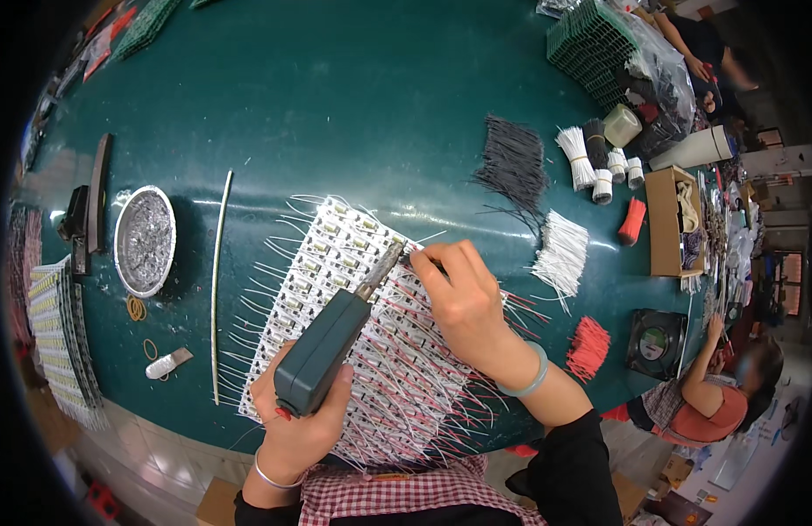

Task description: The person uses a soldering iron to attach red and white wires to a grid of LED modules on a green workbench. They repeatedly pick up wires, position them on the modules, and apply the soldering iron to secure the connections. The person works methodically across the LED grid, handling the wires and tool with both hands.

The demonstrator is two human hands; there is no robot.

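My left hand [302,431] is wrapped round a dark green soldering gun [322,351]. Its metal tip reaches the upper right part of a white circuit board panel [288,302]. Rows of small components cover this panel, and white, red and dark wires stick out from it. Close beside the tip, my right hand [463,298] has thumb and forefinger pinched at the panel's edge. What they grip looks like a thin wire, mostly hidden by the fingers. Many red and white wires [406,377] lie across the panel's lower right.
Right of the panel lie piles of black wires [514,162], white wires [561,256] and red wires [588,348]. A foil-like bowl [146,241] and a thin rod [222,280] are at left. A cardboard box [665,223] stands far right, near a seated co-worker [708,399].
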